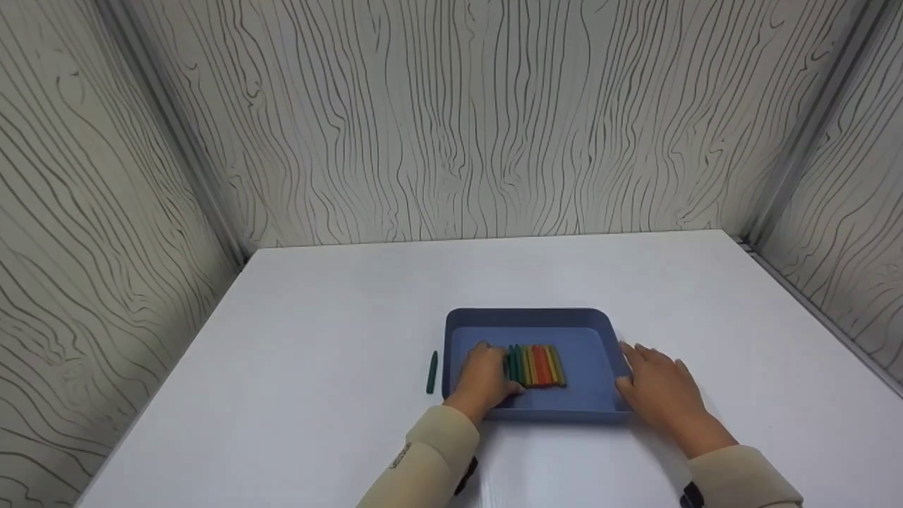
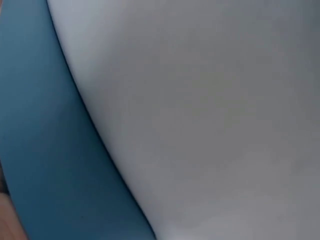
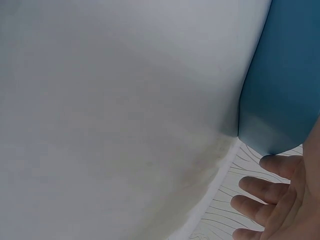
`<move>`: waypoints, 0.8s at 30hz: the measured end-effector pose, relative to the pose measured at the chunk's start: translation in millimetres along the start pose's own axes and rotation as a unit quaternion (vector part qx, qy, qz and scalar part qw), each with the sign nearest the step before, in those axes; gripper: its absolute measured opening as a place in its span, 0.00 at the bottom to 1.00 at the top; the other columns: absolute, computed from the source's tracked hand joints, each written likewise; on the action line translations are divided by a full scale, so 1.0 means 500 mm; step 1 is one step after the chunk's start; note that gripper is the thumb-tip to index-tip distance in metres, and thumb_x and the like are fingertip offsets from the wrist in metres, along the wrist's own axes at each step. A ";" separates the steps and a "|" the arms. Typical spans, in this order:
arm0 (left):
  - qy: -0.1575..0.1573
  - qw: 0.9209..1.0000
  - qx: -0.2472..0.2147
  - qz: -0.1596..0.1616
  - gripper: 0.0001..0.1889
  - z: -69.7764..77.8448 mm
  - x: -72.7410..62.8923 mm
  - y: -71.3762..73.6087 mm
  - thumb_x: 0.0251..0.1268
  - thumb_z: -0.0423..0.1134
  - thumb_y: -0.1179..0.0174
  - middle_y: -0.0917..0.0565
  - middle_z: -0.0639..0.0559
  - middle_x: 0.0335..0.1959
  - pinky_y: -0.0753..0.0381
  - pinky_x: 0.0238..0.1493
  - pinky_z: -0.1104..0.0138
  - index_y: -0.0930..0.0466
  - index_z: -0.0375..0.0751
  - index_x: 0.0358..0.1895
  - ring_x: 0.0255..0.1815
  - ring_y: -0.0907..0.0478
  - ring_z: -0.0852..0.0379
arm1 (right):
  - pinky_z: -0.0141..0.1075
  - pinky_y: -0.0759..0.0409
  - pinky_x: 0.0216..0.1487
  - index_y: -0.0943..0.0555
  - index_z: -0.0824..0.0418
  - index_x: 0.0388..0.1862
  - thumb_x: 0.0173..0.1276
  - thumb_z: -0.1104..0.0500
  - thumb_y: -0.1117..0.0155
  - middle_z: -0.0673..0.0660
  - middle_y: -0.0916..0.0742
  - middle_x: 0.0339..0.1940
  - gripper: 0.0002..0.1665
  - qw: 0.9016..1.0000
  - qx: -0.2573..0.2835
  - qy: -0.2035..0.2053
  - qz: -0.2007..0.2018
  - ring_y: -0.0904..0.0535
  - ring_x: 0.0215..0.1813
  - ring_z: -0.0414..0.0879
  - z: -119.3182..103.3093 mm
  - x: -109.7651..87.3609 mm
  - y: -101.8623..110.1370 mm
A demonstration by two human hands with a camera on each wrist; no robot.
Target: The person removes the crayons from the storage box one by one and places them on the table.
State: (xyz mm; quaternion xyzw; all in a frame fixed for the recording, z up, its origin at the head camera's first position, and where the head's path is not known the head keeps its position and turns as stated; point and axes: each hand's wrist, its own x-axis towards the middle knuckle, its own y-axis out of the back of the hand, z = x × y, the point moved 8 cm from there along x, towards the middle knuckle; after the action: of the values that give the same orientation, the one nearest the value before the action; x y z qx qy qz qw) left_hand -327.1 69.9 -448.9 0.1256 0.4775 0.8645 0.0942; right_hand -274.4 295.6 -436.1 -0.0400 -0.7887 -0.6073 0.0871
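Observation:
A blue tray (image 1: 592, 363) sits on the white table with a row of crayons (image 1: 540, 365) lying side by side in it: green, orange-yellow and red. My left hand (image 1: 482, 374) reaches over the tray's left part and pinches a dark green crayon (image 1: 506, 364) at the row's left end, thumb toward the near end. One more green crayon (image 1: 432, 372) lies on the table just left of the tray. At the tray's right wall is my right hand (image 1: 659, 386). Its loosely extended fingers (image 3: 262, 190) show in the right wrist view, one fingertip right at the tray's edge.
The white table (image 1: 338, 324) stretches around the tray on all sides. Behind it and at both sides stand panels (image 1: 451, 120) with a wood-grain line pattern. Tray wall (image 2: 55, 125) and white tabletop fill most of the left wrist view.

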 end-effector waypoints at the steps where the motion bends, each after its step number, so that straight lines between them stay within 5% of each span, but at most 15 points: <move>1: -0.004 1.000 0.000 0.003 0.29 0.001 0.000 0.000 0.43 0.43 0.23 0.23 0.44 0.41 0.25 0.50 0.59 0.19 0.33 0.51 0.45 0.24 0.50 | 0.66 0.44 0.60 0.32 0.74 0.64 0.64 0.59 0.48 0.75 0.27 0.60 0.31 1.000 -0.001 0.000 -0.001 0.34 0.62 0.71 0.000 0.000 0.000; 13: 0.024 0.996 -0.082 -0.005 0.21 -0.009 -0.001 0.004 0.47 0.29 0.28 0.19 0.44 0.40 0.23 0.49 0.60 0.19 0.29 0.48 0.44 0.22 0.50 | 0.66 0.44 0.60 0.32 0.74 0.64 0.64 0.59 0.48 0.75 0.27 0.60 0.31 1.000 0.004 -0.002 -0.002 0.34 0.62 0.71 -0.001 0.000 0.001; 24: 0.097 0.987 -0.128 -0.014 0.17 -0.026 -0.002 0.005 0.51 0.26 0.36 0.17 0.44 0.39 0.22 0.46 0.57 0.19 0.29 0.48 0.40 0.22 0.53 | 0.66 0.45 0.60 0.32 0.73 0.64 0.64 0.59 0.48 0.76 0.27 0.60 0.31 1.000 0.006 -0.004 -0.001 0.34 0.62 0.71 0.001 0.000 0.000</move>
State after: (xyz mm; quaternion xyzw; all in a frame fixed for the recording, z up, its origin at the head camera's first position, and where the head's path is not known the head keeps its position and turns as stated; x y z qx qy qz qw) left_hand -330.1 57.9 -453.4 0.0210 0.3718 0.9251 0.0746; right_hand -274.4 295.9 -436.2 -0.0408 -0.7925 -0.6028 0.0836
